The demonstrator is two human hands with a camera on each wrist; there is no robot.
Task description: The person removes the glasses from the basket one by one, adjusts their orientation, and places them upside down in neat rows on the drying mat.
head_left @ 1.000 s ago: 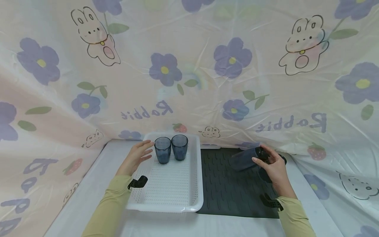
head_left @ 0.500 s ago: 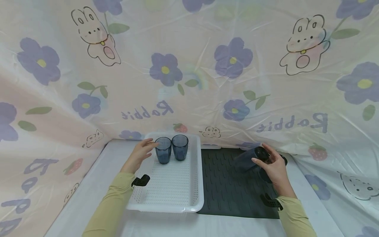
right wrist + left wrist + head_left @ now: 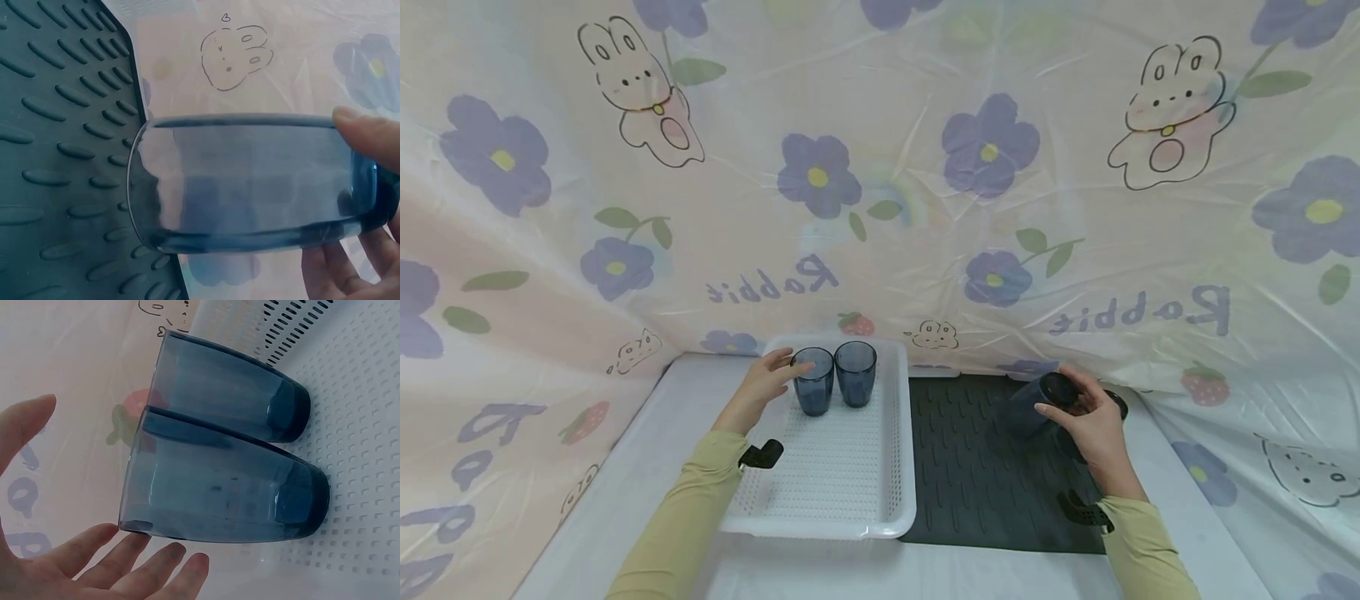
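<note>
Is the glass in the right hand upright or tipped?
Tipped: the glass in the right hand slants in the head view, its base showing.

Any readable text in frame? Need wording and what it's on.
"Rabbit", mirrored: back sheet, left of centre.
"Rabbit", mirrored: same sheet, right of centre.
Purple letters on the left side: partly cut off, not reliably readable.
No text visible on the glasses, white basket or dark mat.
</note>
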